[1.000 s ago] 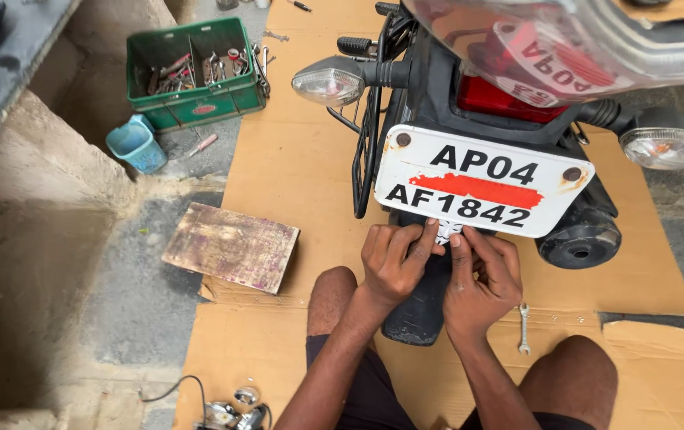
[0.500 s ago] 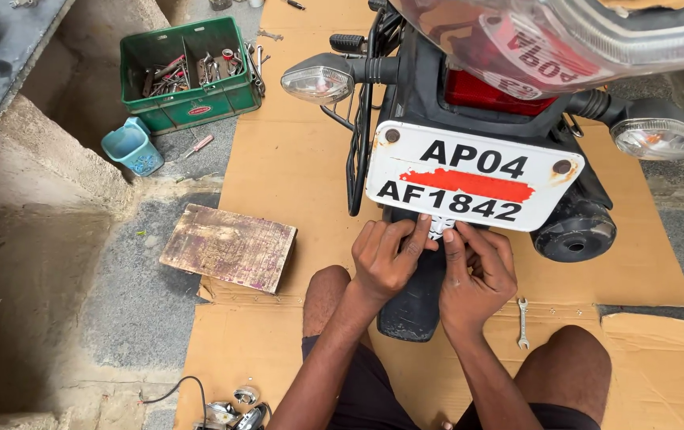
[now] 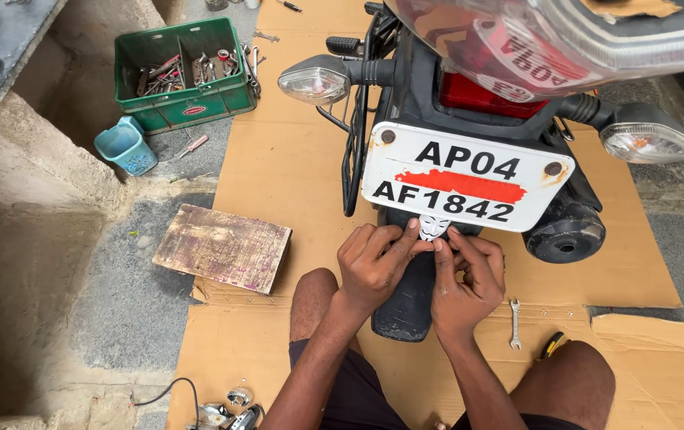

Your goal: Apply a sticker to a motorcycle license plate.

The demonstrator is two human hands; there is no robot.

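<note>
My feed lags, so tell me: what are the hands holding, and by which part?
Both hands, left and right, pinch a small white sticker by its lower edges, just below the plate.

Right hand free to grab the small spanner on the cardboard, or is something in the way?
Probably yes: the spanner lies bare on the cardboard just beside the right hand, nothing between them. That hand is busy at the small white sticker.

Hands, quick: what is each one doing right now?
Left hand: fingers curled, pinching the small white sticker under the number plate.
Right hand: fingers on the same sticker; how firm the grip is cannot be told.
</note>
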